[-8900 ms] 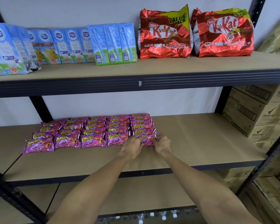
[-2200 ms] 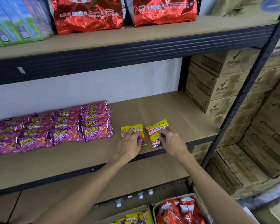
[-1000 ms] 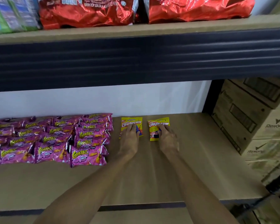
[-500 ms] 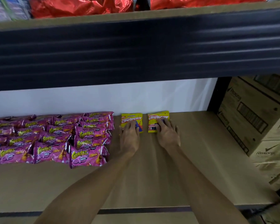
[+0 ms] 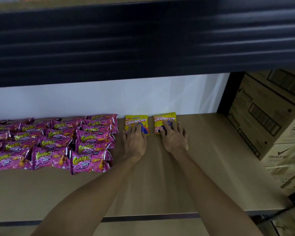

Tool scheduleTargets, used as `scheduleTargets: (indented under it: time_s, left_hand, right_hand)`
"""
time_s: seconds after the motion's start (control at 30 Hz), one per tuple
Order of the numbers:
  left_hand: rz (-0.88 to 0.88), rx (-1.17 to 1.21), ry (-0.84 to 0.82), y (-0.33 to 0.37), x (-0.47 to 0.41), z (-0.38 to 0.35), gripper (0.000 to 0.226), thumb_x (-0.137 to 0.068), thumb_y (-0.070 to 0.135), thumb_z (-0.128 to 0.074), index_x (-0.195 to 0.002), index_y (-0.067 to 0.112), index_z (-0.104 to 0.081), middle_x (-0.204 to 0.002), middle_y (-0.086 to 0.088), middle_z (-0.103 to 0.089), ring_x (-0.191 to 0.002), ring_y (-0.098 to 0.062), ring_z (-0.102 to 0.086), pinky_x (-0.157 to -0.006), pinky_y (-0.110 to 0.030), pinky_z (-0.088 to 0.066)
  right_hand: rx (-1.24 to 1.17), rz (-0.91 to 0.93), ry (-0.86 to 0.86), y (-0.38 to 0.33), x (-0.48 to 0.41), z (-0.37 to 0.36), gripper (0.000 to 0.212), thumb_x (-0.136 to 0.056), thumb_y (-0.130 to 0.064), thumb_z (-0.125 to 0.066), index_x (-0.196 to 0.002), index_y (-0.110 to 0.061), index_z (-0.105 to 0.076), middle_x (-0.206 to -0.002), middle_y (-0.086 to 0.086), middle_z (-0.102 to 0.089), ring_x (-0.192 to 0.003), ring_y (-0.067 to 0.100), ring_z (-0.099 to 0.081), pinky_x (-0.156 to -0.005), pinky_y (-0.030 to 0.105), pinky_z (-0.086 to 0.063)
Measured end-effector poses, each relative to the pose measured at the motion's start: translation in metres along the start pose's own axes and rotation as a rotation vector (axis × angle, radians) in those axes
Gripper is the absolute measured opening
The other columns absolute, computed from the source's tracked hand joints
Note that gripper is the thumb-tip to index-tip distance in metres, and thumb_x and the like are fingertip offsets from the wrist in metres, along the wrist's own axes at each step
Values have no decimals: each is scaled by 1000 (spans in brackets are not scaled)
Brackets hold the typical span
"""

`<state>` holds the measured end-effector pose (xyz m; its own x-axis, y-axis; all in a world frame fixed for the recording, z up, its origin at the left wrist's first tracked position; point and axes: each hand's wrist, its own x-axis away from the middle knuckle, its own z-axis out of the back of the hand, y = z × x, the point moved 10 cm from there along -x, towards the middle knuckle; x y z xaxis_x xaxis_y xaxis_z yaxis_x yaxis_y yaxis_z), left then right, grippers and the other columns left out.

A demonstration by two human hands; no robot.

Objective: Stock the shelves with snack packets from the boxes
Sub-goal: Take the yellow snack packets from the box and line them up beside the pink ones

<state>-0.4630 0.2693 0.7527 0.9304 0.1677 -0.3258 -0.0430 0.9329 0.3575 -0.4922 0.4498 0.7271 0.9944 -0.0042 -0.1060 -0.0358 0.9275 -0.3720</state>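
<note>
Bare forearms (image 5: 85, 198), left hand (image 5: 135, 142), right hand (image 5: 174, 141)

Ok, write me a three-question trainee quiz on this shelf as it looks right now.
1. True or false: the left hand rests on the left Crunchy packet, the right hand on the right Crunchy packet.
2. What lies left of both? A) Corntoz packets B) KitKat bags C) milk cartons
3. Fill in: the cartons right of the shelf read ____.
Key: 1 true; 2 A; 3 Rexona.
</note>
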Motion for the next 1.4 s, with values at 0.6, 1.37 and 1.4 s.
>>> scheduleTargets:
  time_s: [0.6, 1.37, 1.4]
  left_hand:
    - [23, -4, -31, 0, 2, -2, 44, -103, 23, -39, -147, 17, -36, -155, -5, -39, -150, -27, -21, -121, -55, -11]
    - [-73, -63, -374, 1, 26, -12, 58, -107, 46, -17, -159, 27, 0, -166, 2, 13, -152, -17, 14, -123, -50, 5]
    - [-64, -52, -395, -1, 26, -14, 58, -106, 47, -16, -159, 28, 1, -166, 2, 15, -152, -18, 16, -122, -50, 5]
  right_hand:
    - [53, 0, -32, 1, 0, -1, 54, -105, -52, -13, -158, -40, -9, -167, 0, -8, -151, 26, -10, -120, 53, -11]
    - [5, 103, -75, -19, 34, 10, 59, -104, -55, -27, -158, -35, -13, -168, 2, 1, -154, 25, 0, -121, 55, -5]
    - [25, 90, -98, -18, 34, 6, 59, -104, -55, -25, -158, -36, -14, -168, 2, 2, -154, 25, 0, -120, 53, -5]
